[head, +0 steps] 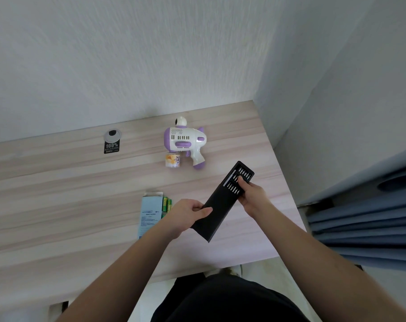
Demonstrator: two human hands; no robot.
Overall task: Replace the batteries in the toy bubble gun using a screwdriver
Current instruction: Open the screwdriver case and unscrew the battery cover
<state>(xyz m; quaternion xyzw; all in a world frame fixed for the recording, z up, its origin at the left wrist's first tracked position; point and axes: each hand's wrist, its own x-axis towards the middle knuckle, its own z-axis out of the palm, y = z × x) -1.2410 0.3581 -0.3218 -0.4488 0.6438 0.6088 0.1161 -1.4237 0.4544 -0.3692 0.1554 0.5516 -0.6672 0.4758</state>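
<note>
Head view: a black screwdriver kit (223, 202) is held above the desk (58, 182) by both hands, its inner tray slid partly out.

The sleeve's near end is gripped by the left hand (188, 214), fingers curled round it. The exposed tray end is held by the right hand (249, 194), its thumb laid among the bits. The kit's long axis runs from 7 o'clock to 1 o'clock, open end pointing toward 1 o'clock. The toy bubble gun (185, 141) lies flat on the desk at about 11 o'clock from the right hand, well apart, handle toward 5 o'clock, untouched. The green batteries (167, 203) lie beside their pale blue box (149, 214), just at 9 o'clock of the left hand. The driver is judged nearer the right hand, so it is likely to be drawn out by that hand along the tray.
</note>
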